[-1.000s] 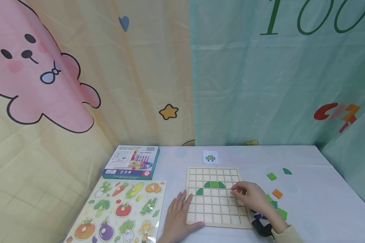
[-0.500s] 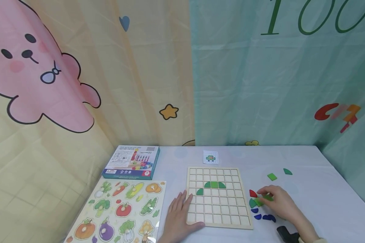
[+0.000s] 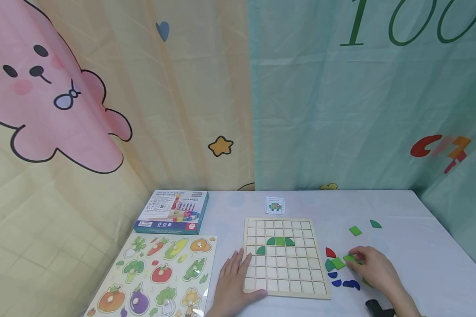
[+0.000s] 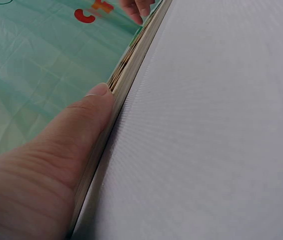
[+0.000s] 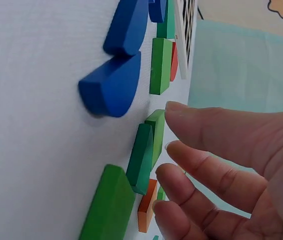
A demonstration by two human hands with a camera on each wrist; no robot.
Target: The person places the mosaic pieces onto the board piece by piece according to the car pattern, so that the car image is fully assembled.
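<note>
My left hand [image 3: 233, 281] rests with fingers spread at the near left corner of a wooden grid board [image 3: 285, 295]; its thumb [image 4: 89, 112] lies along the board's edge. A light green square tile [image 3: 280, 241] sits in the grid between two dark green quarter circles, with another quarter circle [image 3: 261, 250] lower left. My right hand [image 3: 374, 266] is over the loose tiles right of the board. Its thumb and index fingertips are at a light green square [image 5: 156, 132], with a gap between them. A dark green tile [image 5: 140, 160] leans against that square.
Around the right hand lie a red quarter circle [image 3: 330, 252], blue half circles [image 3: 336, 283], an orange tile [image 5: 147, 205] and more green tiles [image 3: 355, 230]. A small pattern card [image 3: 275, 205] lies behind the board. At left are a vegetable puzzle sheet [image 3: 144, 246] and a box [image 3: 170, 211].
My right hand has moved from over the board's right edge to the loose tiles, then slightly further right. The left hand has stayed put on the board.
</note>
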